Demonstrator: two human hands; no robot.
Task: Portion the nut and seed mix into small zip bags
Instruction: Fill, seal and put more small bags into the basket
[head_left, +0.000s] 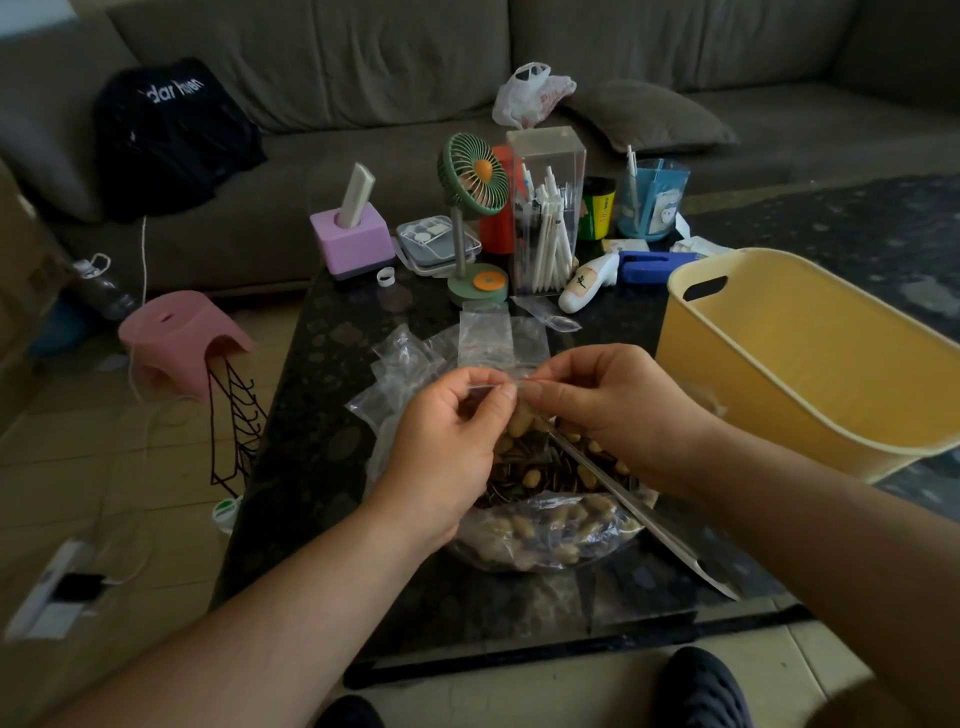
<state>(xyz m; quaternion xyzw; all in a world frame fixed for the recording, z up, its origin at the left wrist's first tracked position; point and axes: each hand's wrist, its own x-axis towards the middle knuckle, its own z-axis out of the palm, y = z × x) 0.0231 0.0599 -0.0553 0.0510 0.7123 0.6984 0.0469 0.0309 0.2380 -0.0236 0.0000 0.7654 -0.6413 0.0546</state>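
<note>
My left hand (447, 441) and my right hand (613, 410) both pinch the top edge of a small clear zip bag (519, 415) with a red strip, held above the table. Peanuts show inside the bag between my hands. Below it lies a large clear plastic bag of nut and seed mix (550, 504), open, with peanuts and striped seeds. Several empty small zip bags (483, 332) lie in a loose pile just beyond my hands.
A yellow plastic tub (810, 364) stands at the right on the dark glass table (322, 415). Behind are a green desk fan (472, 208), a clear pen box (545, 208), a purple holder (353, 239) and a blue stapler (649, 265). A pink stool (182, 338) stands left.
</note>
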